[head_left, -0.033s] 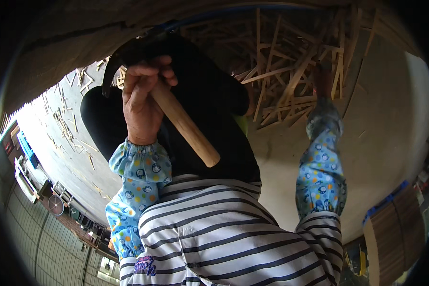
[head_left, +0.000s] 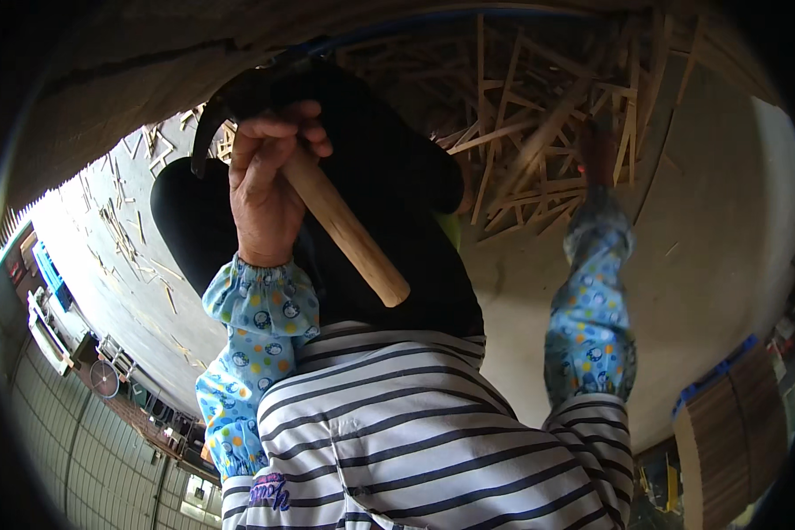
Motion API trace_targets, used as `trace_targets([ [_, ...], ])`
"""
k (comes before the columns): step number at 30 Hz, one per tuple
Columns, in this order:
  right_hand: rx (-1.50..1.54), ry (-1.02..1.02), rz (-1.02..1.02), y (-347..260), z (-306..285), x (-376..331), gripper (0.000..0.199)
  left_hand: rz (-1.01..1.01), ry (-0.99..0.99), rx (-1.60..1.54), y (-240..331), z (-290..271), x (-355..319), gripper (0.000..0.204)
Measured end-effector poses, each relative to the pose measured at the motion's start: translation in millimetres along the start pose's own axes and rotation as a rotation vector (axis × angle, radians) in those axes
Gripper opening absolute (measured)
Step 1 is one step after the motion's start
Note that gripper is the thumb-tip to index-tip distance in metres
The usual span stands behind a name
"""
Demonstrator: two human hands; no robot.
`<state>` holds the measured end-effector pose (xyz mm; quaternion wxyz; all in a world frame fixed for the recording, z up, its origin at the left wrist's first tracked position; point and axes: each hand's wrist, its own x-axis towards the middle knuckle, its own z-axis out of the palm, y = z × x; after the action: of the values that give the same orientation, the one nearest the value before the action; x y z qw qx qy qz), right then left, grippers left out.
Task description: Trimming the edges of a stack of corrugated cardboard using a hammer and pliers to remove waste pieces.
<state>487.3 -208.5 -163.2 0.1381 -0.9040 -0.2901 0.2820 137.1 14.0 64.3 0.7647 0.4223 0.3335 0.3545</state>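
Observation:
My left hand (head_left: 267, 199) grips a hammer near its head, fingers bent round the pale wooden handle (head_left: 349, 234), whose butt points down and right over my lap. A dark curved claw (head_left: 205, 137) shows beyond the fingers; the rest of the head merges into shadow. Out to the far right, my right hand (head_left: 599, 155) reaches in among thin wood strips (head_left: 539, 190) piled on the floor. Shadow hides most of its fingers, so whether they close on a strip does not show. A broader strip (head_left: 543, 137) beside it looks blurred.
A large brown surface (head_left: 106, 115) overhangs the top left. More loose strips (head_left: 119, 234) are scattered across the concrete floor (head_left: 521, 300) at left. A brown stack with a blue edge (head_left: 733, 424) stands at lower right, and a round fan-like wheel (head_left: 104, 380) at far left.
My right forearm has shifted slightly left, and the broader strip beside that hand has moved and blurred. My left hand and the hammer have barely moved.

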Motion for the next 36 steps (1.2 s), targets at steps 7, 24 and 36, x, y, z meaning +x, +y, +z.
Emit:
trace_targets([
  [7, 0.962, -0.35, 0.05, -117, -9, 5, 0.024, -0.008, 0.03, -0.038, 3, -5, -3, 0.011],
  [24, 0.494, -0.054, 0.022, -106, 34, 49, 0.04, -0.015, 0.1, 0.073, 2, -5, 5, 0.013],
  [36, 0.425, -0.095, 0.056, -56, 4, -7, 0.038, -0.032, 0.046, 0.03, 0, -1, 7, 0.012],
])
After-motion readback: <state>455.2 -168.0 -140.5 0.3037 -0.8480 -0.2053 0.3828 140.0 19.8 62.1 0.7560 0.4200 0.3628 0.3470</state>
